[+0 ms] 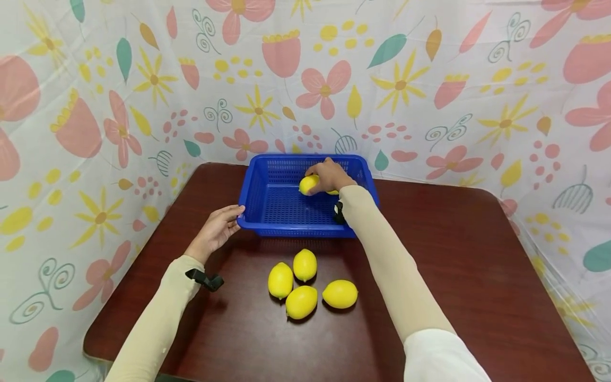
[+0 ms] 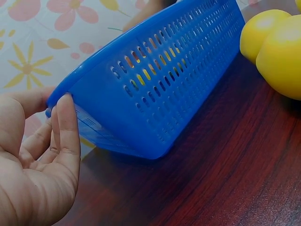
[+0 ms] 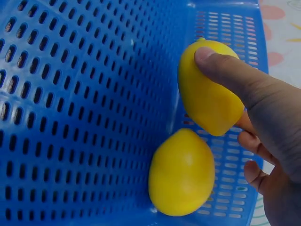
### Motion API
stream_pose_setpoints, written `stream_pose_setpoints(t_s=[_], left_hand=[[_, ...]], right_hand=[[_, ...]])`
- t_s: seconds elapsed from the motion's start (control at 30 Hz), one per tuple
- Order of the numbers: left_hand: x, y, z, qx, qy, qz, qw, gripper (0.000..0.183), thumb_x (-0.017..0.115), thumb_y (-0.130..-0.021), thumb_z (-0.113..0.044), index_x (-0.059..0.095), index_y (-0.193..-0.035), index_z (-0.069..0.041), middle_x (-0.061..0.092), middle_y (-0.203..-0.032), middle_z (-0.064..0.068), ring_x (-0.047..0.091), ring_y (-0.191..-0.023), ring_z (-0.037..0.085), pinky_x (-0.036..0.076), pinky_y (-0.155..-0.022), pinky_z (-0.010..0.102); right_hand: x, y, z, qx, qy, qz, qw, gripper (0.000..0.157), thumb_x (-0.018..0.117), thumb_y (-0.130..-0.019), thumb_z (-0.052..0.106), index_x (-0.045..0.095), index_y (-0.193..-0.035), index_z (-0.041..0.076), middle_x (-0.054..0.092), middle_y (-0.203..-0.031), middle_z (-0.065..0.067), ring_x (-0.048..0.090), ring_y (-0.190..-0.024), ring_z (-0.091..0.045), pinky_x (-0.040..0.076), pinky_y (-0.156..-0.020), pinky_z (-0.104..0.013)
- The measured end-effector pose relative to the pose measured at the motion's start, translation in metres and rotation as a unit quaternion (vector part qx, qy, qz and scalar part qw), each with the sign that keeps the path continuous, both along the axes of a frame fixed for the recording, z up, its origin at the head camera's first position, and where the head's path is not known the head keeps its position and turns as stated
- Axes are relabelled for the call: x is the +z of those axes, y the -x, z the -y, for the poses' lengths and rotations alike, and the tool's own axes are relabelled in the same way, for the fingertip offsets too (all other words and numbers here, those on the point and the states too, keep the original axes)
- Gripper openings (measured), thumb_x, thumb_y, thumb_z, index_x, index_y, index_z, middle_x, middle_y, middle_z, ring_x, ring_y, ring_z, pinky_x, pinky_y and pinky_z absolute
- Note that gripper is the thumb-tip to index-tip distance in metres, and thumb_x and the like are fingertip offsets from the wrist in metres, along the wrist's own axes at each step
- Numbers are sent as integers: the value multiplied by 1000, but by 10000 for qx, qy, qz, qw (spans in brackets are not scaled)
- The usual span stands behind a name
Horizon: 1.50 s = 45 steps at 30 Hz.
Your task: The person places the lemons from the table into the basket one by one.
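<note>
A blue perforated basket [image 1: 296, 226] stands toward the back of the table. My left hand [image 1: 219, 229] pinches its front left corner rim between thumb and fingers, as the left wrist view shows close up. Inside the basket, my right hand [image 1: 329, 175] grips a lemon [image 3: 209, 89], thumb across its top and fingers behind. Beside that one, a second lemon [image 3: 182, 173] lies in the basket; in the head view the right hand mostly covers it.
In front of the basket, several lemons [image 1: 302, 302] sit in a loose group on the dark wooden table [image 1: 458, 276]. A single lemon [image 1: 340, 294] lies at the group's right. Behind the table hangs a flowered curtain [image 1: 406, 116].
</note>
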<state>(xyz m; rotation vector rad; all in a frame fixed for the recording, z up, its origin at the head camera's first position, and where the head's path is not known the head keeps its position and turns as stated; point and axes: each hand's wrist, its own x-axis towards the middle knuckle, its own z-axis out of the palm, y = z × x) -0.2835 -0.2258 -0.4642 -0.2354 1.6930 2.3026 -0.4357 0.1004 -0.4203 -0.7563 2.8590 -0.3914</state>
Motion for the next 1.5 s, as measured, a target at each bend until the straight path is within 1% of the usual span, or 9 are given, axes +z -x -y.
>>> stream_pose_setpoints(t_s=[0.2, 0.37, 0.53, 0.77, 1.0, 1.13, 1.23, 1.37, 1.5], left_hand=[[-2, -2, -4, 19, -47, 23, 10000, 16, 60, -105, -13, 51, -117, -9, 63, -81, -7, 57, -67, 3, 51, -65, 16], [-2, -4, -5, 0, -19, 44, 10000, 16, 60, -105, -14, 51, -116, -9, 63, -80, -7, 58, -68, 4, 52, -65, 16], [-1, -3, -5, -4, -24, 8, 10000, 14, 61, -104, -15, 53, -114, -9, 63, -80, -6, 58, -68, 4, 52, -66, 16], [2, -2, -1, 28, -8, 8, 10000, 13, 62, -104, -15, 54, -113, -11, 63, -80, -7, 58, -68, 4, 52, -67, 17], [4, -2, -1, 21, -72, 1, 10000, 13, 62, -104, -13, 55, -113, -11, 64, -80, -7, 58, -68, 4, 52, -67, 17], [4, -2, 0, 28, -86, -3, 10000, 12, 62, -103, -14, 55, -112, -11, 64, -80, -6, 59, -68, 4, 53, -67, 17], [3, -1, 0, 35, -87, -4, 10000, 10, 63, -103, -14, 57, -110, -11, 64, -80, -6, 59, -68, 5, 53, -68, 17], [3, -1, 1, 20, -133, -5, 9999, 7, 64, -102, -14, 60, -107, -12, 65, -80, -6, 59, -68, 5, 53, -67, 17], [2, -2, 2, -7, -181, -5, 9998, 9, 65, -102, -15, 60, -108, -12, 65, -80, -5, 59, -68, 5, 53, -68, 17]], right_hand=[[-8, 0, 0, -37, -290, -84, 9995, 57, 85, -83, 45, 69, -131, 18, 69, -126, -2, 45, -117, -29, 39, -104, -51], [-4, -2, -2, 82, -216, 13, 9997, 60, 83, -86, 43, 65, -136, 16, 67, -134, -6, 47, -127, -32, 37, -111, -50], [13, -8, -4, 338, 149, -32, 9993, 60, 80, -89, 44, 64, -138, 14, 65, -138, -7, 45, -136, -36, 36, -114, -53], [48, -29, -12, 831, 741, -434, 9928, 52, 77, -91, 41, 68, -131, 9, 66, -136, -11, 52, -134, -34, 39, -114, -52], [81, -58, -32, 1046, 980, -771, 9867, 51, 77, -90, 43, 70, -128, 10, 69, -131, -9, 58, -128, -30, 43, -110, -49], [92, -78, -45, 1040, 935, -973, 9854, 53, 77, -90, 44, 70, -128, 9, 69, -132, -9, 58, -126, -30, 39, -112, -51], [96, -96, -54, 953, 971, -1169, 9838, 53, 77, -90, 45, 70, -128, 9, 69, -131, -9, 57, -125, -30, 36, -113, -52], [95, -124, -65, 867, 1244, -1525, 9766, 50, 80, -89, 43, 72, -124, 8, 72, -124, -9, 60, -118, -29, 42, -104, -50], [89, -154, -73, 822, 1554, -1856, 9668, 50, 82, -86, 42, 73, -120, 6, 74, -118, -9, 63, -109, -28, 47, -96, -49]])
